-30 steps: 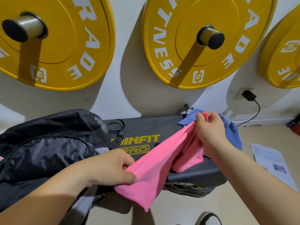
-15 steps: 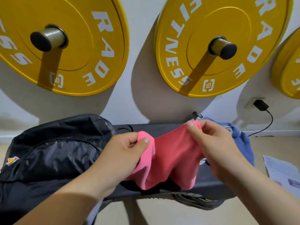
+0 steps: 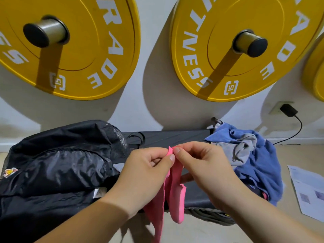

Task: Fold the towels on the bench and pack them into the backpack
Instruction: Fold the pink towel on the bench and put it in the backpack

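Yellow weight plates [image 3: 78, 50] hang on a white wall [image 3: 152, 18] with a black plug [image 3: 289, 110], above beige floor [image 3: 301, 155].

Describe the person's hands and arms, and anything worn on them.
The left hand and right hand are bare: no gloves, rings or watch. Nails are short and unpainted. The left forearm and right forearm show no sleeves up to the frame's edge.

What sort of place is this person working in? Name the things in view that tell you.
Most likely a small gym or workout room: yellow weight plates hang on wall pegs above a black padded exercise bench.
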